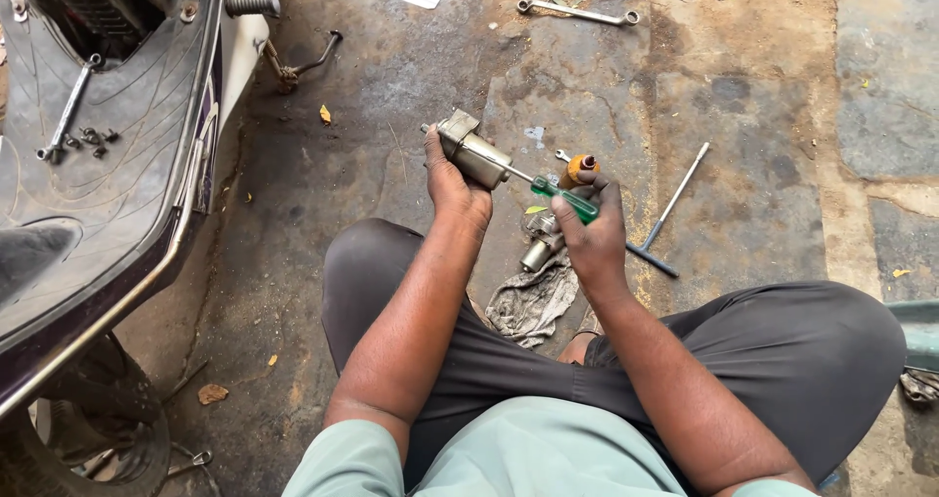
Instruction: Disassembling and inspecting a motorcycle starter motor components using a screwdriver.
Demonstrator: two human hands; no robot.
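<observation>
The small metal motor (473, 151) sits gripped in our left hand (452, 186), long axis running toward the right; our right hand (590, 231) clasps the green screwdriver (553, 193), tip meeting its right end.

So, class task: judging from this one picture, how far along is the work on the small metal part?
Done: loose bolts and a spanner lie on the scooter floorboard, and the metal part is off and in the left hand.
In hand: the right hand works a green-handled screwdriver into it.
Left: another part waits on the rag.
</observation>
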